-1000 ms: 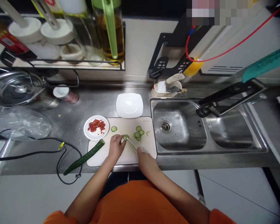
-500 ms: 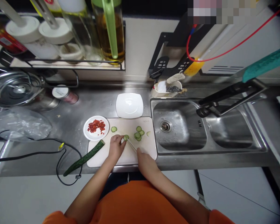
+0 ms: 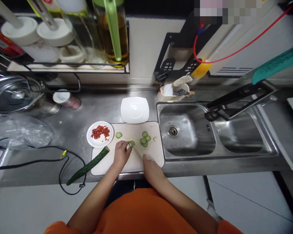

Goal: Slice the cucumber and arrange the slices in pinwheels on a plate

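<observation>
My left hand (image 3: 120, 155) is curled over a short piece of cucumber (image 3: 131, 143) on the pale cutting board (image 3: 151, 152), holding it down. My right hand (image 3: 150, 165) grips a knife (image 3: 137, 151) whose blade angles up to the cucumber's cut end. Several round cucumber slices (image 3: 144, 140) lie on the board to the right of the blade, and one more slice (image 3: 118, 135) lies at the board's upper left. A long cucumber half (image 3: 88, 165) rests across the board's left edge onto the counter.
A small round plate of chopped red chilli (image 3: 100, 133) and a square white plate (image 3: 134, 110) sit behind the board. A steel double sink (image 3: 190, 133) with a black tap (image 3: 234, 100) lies to the right. A black cable (image 3: 39, 159), plastic bag (image 3: 19, 130) and pot lid (image 3: 14, 94) are on the left.
The view has shifted slightly; both hands stay at the cucumber piece with the knife against it, and nothing else has moved.
</observation>
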Demonstrator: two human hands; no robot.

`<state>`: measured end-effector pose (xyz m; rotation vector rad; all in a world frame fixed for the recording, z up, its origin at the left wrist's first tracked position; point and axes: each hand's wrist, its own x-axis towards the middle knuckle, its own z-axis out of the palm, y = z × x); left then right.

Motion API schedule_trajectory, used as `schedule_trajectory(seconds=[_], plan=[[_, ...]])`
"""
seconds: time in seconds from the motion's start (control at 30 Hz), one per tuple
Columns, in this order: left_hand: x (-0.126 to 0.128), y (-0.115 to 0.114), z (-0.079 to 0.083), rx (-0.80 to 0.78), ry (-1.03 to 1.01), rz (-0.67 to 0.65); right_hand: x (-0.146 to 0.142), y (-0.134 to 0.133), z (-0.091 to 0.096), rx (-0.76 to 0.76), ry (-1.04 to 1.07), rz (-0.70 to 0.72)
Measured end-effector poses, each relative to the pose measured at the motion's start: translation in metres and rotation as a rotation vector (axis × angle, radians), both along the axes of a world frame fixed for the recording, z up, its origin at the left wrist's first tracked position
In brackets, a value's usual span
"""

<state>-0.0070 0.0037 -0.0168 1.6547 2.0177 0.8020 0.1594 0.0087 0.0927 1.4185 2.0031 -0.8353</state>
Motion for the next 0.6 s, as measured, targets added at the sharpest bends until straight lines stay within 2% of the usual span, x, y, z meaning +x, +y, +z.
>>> schedule_trajectory(seconds=[0.2,0.4,0.6], plan=[[-0.001,0.0,0.0,-0.008,0.001,-0.011,0.001,-0.001,0.004,-0.033,-0.023,-0.013],[-0.001,0.006,0.006,-0.05,-0.011,0.007,0.015,-0.007,0.019,-0.104,-0.059,-0.056],[0.0,0.012,0.022,-0.208,-0.098,0.008,0.03,-0.01,0.024,-0.172,-0.066,-0.09]])
